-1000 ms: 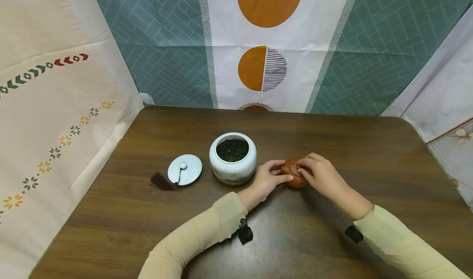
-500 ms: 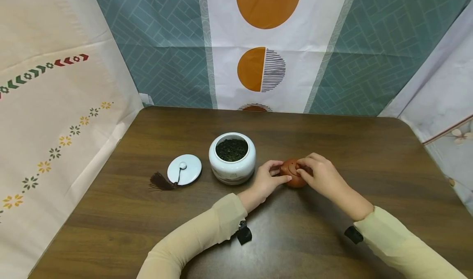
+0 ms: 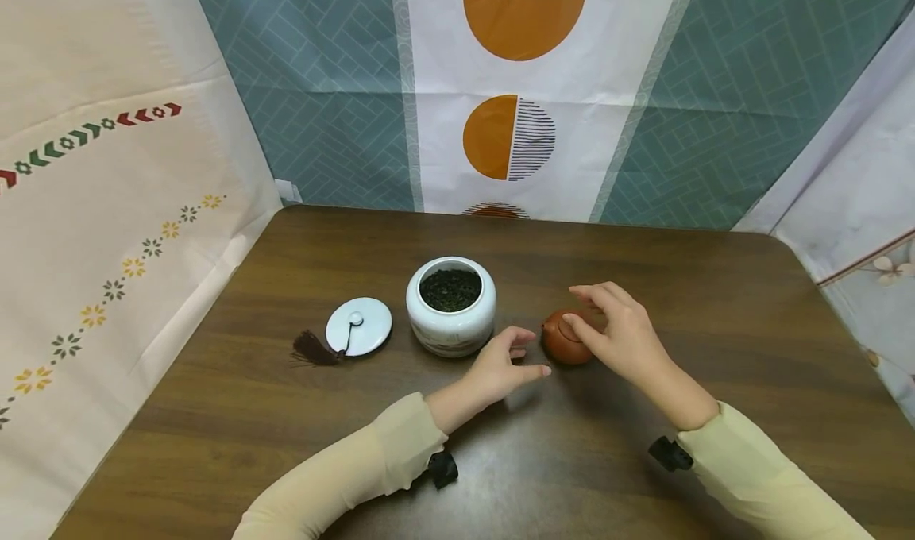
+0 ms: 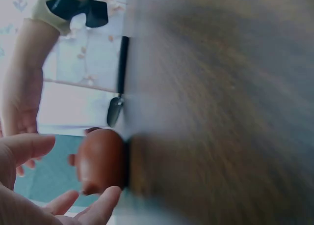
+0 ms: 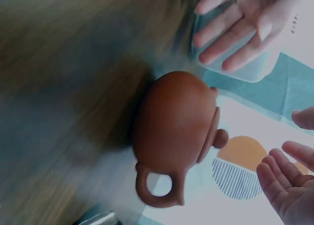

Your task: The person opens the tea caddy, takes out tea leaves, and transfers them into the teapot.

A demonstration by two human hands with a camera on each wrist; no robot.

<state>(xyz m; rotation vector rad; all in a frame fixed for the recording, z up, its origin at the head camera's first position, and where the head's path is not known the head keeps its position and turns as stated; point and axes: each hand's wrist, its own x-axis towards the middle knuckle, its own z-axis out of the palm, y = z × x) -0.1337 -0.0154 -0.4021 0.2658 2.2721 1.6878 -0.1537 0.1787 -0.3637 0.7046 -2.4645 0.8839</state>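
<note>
A small reddish-brown clay teapot [image 3: 560, 346] stands on the table. In the right wrist view its round-knobbed lid [image 5: 209, 136] sits on top and the loop handle shows below. My left hand [image 3: 498, 368] is just left of the teapot, thumb and fingers spread, apart from it and holding nothing. Over the teapot's upper right hovers my right hand [image 3: 623, 329], thumb and fingers parted. The right wrist view shows a gap between its fingers and the lid knob. Left of the teapot, a white porcelain jar [image 3: 452, 335] holds dark loose tea leaves [image 3: 450, 290].
The jar's pale round lid [image 3: 370, 329] lies left of it, with a dark brown tassel [image 3: 314, 349]. A small scoop [image 4: 115, 111] with a black handle shows past the teapot in the left wrist view. Patterned cloths hang around the wooden table [image 3: 343, 246].
My left hand has let go of the teapot and drawn back to the left and nearer. My right fingers have opened from the lid knob and lifted slightly. The teapot stays in place.
</note>
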